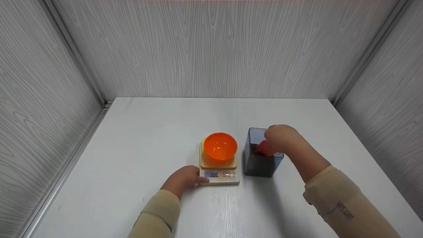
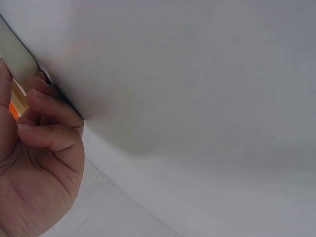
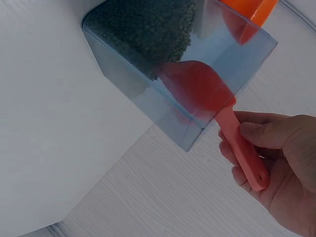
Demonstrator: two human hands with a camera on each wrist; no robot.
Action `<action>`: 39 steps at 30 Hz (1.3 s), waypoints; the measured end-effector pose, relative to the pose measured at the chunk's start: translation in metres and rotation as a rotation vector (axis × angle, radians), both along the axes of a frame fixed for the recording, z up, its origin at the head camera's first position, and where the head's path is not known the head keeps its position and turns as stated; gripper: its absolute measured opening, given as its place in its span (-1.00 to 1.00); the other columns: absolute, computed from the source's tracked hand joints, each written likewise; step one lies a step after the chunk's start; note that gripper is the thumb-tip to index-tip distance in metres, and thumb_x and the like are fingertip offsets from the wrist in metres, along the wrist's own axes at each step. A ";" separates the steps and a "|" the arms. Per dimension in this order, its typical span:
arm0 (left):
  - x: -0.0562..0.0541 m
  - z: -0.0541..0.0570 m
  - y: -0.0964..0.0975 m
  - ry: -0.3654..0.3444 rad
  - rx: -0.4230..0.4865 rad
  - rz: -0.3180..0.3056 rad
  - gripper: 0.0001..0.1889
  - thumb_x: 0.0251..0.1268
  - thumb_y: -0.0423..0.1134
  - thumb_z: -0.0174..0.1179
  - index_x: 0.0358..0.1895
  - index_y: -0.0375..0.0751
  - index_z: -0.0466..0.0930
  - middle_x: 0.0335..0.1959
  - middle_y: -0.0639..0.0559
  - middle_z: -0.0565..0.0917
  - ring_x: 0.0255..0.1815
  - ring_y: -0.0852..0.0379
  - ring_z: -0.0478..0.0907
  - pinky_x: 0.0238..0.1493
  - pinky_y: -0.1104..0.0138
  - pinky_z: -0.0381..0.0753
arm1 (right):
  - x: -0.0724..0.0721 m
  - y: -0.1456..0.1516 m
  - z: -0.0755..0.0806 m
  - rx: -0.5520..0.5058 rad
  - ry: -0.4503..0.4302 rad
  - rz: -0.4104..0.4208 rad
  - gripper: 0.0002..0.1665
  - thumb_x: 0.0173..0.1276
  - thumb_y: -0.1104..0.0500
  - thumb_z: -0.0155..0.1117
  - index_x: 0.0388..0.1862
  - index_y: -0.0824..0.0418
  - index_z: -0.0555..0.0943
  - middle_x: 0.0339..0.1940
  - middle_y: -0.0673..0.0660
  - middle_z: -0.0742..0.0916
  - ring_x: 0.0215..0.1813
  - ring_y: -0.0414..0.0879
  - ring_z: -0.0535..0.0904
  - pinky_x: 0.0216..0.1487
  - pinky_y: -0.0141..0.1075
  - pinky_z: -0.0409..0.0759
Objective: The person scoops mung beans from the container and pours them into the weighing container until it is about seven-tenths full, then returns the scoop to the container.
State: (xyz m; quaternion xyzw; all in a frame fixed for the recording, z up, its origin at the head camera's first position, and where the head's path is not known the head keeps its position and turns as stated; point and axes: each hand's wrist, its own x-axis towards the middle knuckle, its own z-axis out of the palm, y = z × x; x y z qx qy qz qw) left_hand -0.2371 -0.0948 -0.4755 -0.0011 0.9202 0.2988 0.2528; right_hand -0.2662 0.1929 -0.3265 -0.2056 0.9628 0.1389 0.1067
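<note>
My right hand [image 1: 281,137] grips the handle of a red scoop [image 3: 195,89], thumb laid along it. The scoop's head dips into a clear bluish square container [image 1: 248,140], touching the dark granules [image 3: 143,34] inside. An orange bowl [image 1: 220,146] sits on the platform of a kitchen scale [image 1: 219,180] just left of the container; its display [image 1: 211,174] reads zero. At the scale's front left corner, my left hand [image 1: 185,178] has its thumb on top beside the display and its other fingers curled at the edge, as the left wrist view shows.
Everything stands on a white tabletop [image 1: 158,132]. Pale wood-grain panels rise behind it [image 1: 211,49] and at both sides, with metal strips [image 1: 74,56] along their corners.
</note>
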 end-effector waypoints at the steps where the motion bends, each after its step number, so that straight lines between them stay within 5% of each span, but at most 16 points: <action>1: 0.000 0.000 0.000 -0.001 0.002 0.001 -0.57 -0.04 0.10 0.32 -0.17 -0.10 0.60 -0.40 0.04 0.56 -0.32 0.03 0.45 -0.07 0.11 0.44 | 0.000 -0.001 0.002 -0.003 -0.032 -0.026 -0.82 0.02 0.39 0.28 -0.34 0.25 0.64 -0.55 0.12 0.58 -0.49 -0.03 0.44 -0.40 -0.22 0.54; 7: 0.000 -0.001 -0.001 -0.004 0.005 0.001 -0.57 -0.05 0.11 0.32 -0.17 -0.09 0.60 -0.40 0.04 0.55 -0.31 0.03 0.45 -0.07 0.11 0.44 | 0.003 -0.007 0.007 -0.010 -0.117 -0.099 -0.87 0.10 0.38 0.22 -0.35 0.25 0.63 -0.56 0.11 0.57 -0.49 -0.03 0.43 -0.50 -0.27 0.47; 14: -0.001 -0.001 0.000 -0.015 -0.004 0.024 -0.56 -0.06 0.12 0.32 -0.15 -0.07 0.60 -0.39 0.05 0.56 -0.30 0.02 0.45 -0.05 0.10 0.44 | 0.004 -0.014 0.001 0.001 -0.129 -0.069 -0.84 0.15 0.34 0.22 -0.26 0.24 0.61 -0.45 0.13 0.60 -0.41 -0.01 0.44 -0.24 -0.11 0.56; 20: 0.001 0.002 0.000 -0.017 -0.016 0.011 -0.56 -0.04 0.12 0.31 -0.13 -0.07 0.60 -0.40 0.04 0.55 -0.29 0.03 0.44 -0.04 0.10 0.44 | 0.006 -0.011 -0.007 0.060 -0.084 0.045 -0.77 0.13 0.34 0.25 -0.19 0.25 0.62 -0.31 0.18 0.65 -0.32 0.00 0.49 -0.09 -0.06 0.54; 28: 0.001 0.002 0.001 -0.012 -0.014 0.013 -0.52 -0.04 0.11 0.32 -0.09 -0.10 0.59 -0.38 0.04 0.55 -0.28 0.03 0.44 -0.02 0.09 0.43 | 0.007 -0.010 -0.021 0.215 0.107 0.244 -0.74 0.00 0.23 0.42 -0.28 0.25 0.62 -0.44 0.15 0.65 -0.48 -0.04 0.48 -0.18 -0.13 0.57; 39: 0.000 0.002 0.000 -0.020 -0.013 0.010 -0.47 -0.04 0.12 0.31 -0.01 -0.11 0.57 -0.36 0.04 0.56 -0.26 0.02 0.45 0.01 0.07 0.42 | 0.006 -0.016 -0.023 0.261 0.097 0.264 -0.77 -0.05 0.20 0.46 -0.35 0.18 0.67 -0.49 0.09 0.65 -0.51 -0.07 0.40 -0.19 -0.14 0.55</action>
